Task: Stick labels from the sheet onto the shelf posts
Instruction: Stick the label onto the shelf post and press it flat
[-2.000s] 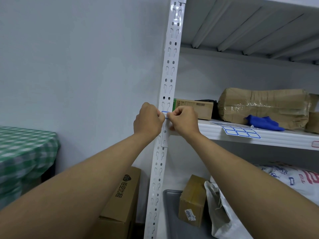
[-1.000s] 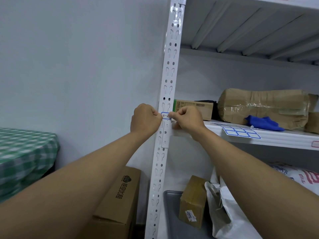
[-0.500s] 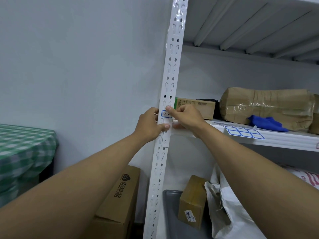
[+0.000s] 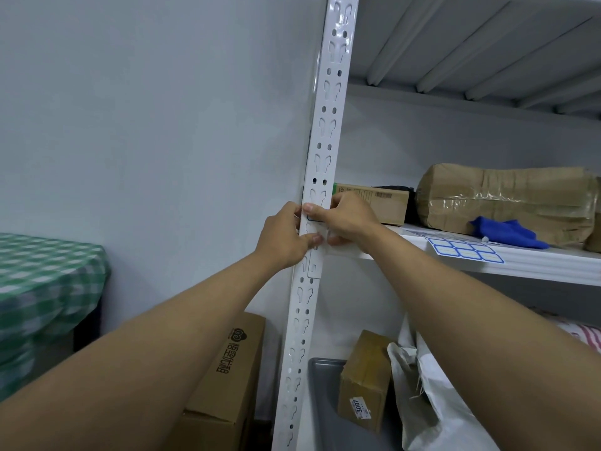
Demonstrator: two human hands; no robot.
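A table under a green checked cloth (image 4: 45, 288) is seen at the far left, with a printed cardboard box (image 4: 227, 375) on the floor beside the rack. At centre, a white perforated shelf post (image 4: 325, 125) runs nearly upright, leaning slightly to the right toward its top. The left hand (image 4: 283, 237) is closed against the post's left edge, its fingertip pressed to the front face, while the right hand (image 4: 346, 219) is curled over the front from the other side. A blue-bordered label (image 4: 314, 219) is pinned flat between them on the post, only a sliver of its border being visible under the right fingers; whether it is fully stuck down cannot be told. Its long side is laid across the post, at right angles to the post's length. The pressing stroke is therefore judged to run sideways, and the right hand, lying directly on the label, is better placed for it. Further right, the label sheet (image 4: 463, 250) is left on the shelf edge (image 4: 536, 268), near the right forearm, with a blue cloth (image 4: 504, 232) and a taped parcel (image 4: 507, 196) behind it.
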